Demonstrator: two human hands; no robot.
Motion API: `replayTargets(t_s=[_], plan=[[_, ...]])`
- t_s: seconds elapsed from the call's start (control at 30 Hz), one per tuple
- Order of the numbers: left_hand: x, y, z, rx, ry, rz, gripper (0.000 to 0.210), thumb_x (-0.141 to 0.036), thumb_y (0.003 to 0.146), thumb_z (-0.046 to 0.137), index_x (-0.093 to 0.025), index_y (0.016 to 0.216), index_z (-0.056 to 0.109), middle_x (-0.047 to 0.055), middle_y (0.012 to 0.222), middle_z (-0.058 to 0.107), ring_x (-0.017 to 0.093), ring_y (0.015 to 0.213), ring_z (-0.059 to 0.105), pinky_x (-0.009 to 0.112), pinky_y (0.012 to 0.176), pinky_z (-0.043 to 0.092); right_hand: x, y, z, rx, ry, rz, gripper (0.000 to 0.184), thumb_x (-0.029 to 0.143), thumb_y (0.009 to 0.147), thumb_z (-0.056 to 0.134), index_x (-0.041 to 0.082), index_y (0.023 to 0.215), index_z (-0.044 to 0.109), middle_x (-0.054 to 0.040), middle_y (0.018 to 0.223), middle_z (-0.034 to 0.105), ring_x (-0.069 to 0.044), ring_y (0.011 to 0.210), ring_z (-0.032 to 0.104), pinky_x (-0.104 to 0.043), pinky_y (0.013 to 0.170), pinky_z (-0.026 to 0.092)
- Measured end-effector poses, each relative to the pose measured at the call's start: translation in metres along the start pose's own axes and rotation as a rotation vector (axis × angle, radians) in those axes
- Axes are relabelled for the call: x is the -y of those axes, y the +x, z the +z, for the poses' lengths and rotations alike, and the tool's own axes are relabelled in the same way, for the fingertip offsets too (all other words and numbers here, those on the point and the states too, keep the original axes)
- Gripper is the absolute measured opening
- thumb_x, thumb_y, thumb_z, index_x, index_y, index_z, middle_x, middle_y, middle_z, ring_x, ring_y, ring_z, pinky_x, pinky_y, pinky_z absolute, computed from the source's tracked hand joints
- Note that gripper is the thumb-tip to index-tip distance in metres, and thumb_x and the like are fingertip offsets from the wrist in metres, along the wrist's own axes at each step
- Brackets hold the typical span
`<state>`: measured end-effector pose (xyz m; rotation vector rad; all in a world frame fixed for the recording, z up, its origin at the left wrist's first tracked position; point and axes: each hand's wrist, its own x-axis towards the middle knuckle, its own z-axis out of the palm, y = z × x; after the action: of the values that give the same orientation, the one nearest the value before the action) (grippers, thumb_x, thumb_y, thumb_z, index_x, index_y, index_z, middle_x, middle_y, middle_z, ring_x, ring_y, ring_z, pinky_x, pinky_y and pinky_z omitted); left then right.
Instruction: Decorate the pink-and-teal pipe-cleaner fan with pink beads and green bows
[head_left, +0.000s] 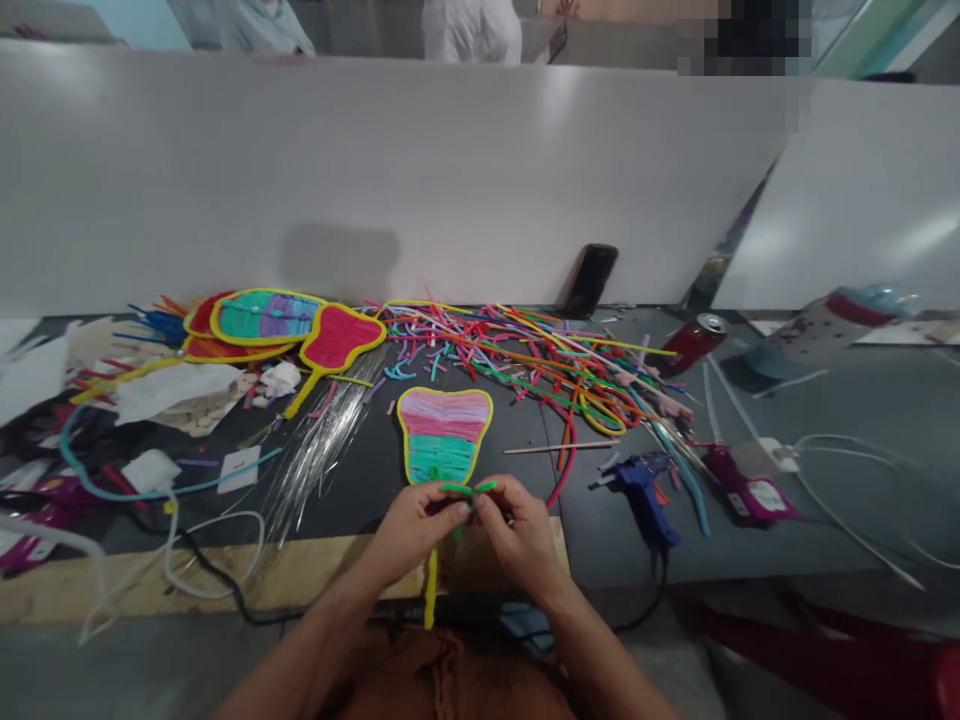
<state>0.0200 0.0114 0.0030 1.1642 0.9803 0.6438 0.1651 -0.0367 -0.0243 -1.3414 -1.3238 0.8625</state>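
Both of my hands meet over the table's near edge, pinching a green pipe cleaner (459,489). My left hand (420,522) grips one side of it between thumb and fingers. On the other side, my right hand (520,528) pinches it with thumb and forefinger. Just beyond them lies a flat pipe-cleaner shape (445,432) with a yellow outline, filled in lilac, pink and turquoise. Its yellow stem (430,590) runs toward me beneath my left hand. A bit of green overlaps the shape's lower end.
Loose pipe cleaners (517,350) spread along the back beside a leaning phone (591,280). A blue glue gun (646,498), a thin stick (562,447) and a can (697,342) are at right. Finished shapes (341,338) and silvery wires (334,440) lie left.
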Motion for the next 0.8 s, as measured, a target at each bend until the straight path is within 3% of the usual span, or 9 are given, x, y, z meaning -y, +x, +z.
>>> replayTargets(t_s=[0.13, 0.3, 0.43, 0.5, 0.57, 0.67, 0.8], plan=[[-0.003, 0.006, -0.002, -0.044, -0.002, -0.006, 0.012, -0.026, 0.065, 0.074, -0.017, 0.07, 0.068, 0.0, 0.064, 0.064, 0.013, 0.059, 0.055, 0.022, 0.059, 0.044, 0.0, 0.004, -0.013, 0.018, -0.03, -0.029, 0.018, 0.028, 0.088, 0.05, 0.021, 0.098, 0.062, 0.0008, 0.07, 0.064, -0.013, 0.061, 0.061, -0.022, 0.06, 0.049], [-0.002, 0.013, -0.007, -0.196, -0.225, -0.026, 0.022, -0.029, 0.063, 0.077, -0.016, 0.069, 0.062, -0.004, 0.059, 0.057, 0.005, 0.046, 0.043, 0.017, 0.047, 0.034, -0.019, 0.014, -0.042, -0.156, -0.249, 0.017, 0.02, 0.028, 0.091, 0.044, 0.02, 0.098, 0.06, -0.0009, 0.069, 0.063, -0.014, 0.061, 0.06, -0.026, 0.061, 0.049], [-0.005, 0.016, -0.003, -0.17, -0.308, -0.061, 0.026, -0.031, 0.061, 0.079, -0.015, 0.069, 0.06, -0.001, 0.064, 0.062, 0.005, 0.049, 0.046, 0.017, 0.049, 0.037, -0.029, 0.038, -0.069, -0.142, -0.632, -0.147, 0.023, 0.017, 0.086, 0.045, 0.021, 0.095, 0.066, -0.0102, 0.101, 0.066, -0.024, 0.096, 0.059, -0.041, 0.086, 0.047], [-0.007, 0.017, -0.004, -0.206, -0.271, -0.032, 0.027, -0.032, 0.061, 0.079, -0.015, 0.07, 0.061, 0.0, 0.067, 0.063, 0.007, 0.052, 0.049, 0.018, 0.052, 0.04, -0.026, 0.063, -0.083, -0.123, -0.721, -0.229, 0.026, 0.014, 0.085, 0.046, 0.021, 0.098, 0.068, -0.0116, 0.113, 0.063, -0.026, 0.107, 0.055, -0.043, 0.093, 0.043], [-0.005, 0.018, -0.011, -0.301, -0.179, 0.054, 0.026, -0.033, 0.063, 0.078, -0.016, 0.074, 0.062, 0.0, 0.069, 0.064, 0.008, 0.056, 0.052, 0.019, 0.055, 0.043, -0.02, 0.098, -0.097, -0.055, -0.757, -0.231, 0.029, 0.015, 0.087, 0.044, 0.02, 0.104, 0.067, -0.0105, 0.108, 0.066, -0.023, 0.105, 0.056, -0.038, 0.094, 0.043], [0.008, 0.017, -0.032, -0.494, 0.011, 0.187, 0.024, -0.036, 0.069, 0.072, -0.017, 0.081, 0.062, 0.001, 0.074, 0.065, 0.012, 0.066, 0.057, 0.02, 0.063, 0.047, -0.016, 0.165, -0.113, -0.018, -0.863, -0.055, 0.03, 0.019, 0.09, 0.042, 0.017, 0.11, 0.065, -0.0093, 0.108, 0.068, -0.02, 0.101, 0.061, -0.029, 0.088, 0.045], [0.037, 0.015, -0.059, -0.693, 0.165, 0.203, 0.03, -0.045, 0.073, 0.065, -0.017, 0.084, 0.061, 0.002, 0.077, 0.067, 0.016, 0.073, 0.061, 0.024, 0.067, 0.05, -0.033, 0.257, -0.116, -0.024, -0.946, 0.055, 0.03, 0.018, 0.092, 0.041, 0.015, 0.106, 0.067, -0.0104, 0.106, 0.07, -0.022, 0.099, 0.064, -0.027, 0.083, 0.046]])
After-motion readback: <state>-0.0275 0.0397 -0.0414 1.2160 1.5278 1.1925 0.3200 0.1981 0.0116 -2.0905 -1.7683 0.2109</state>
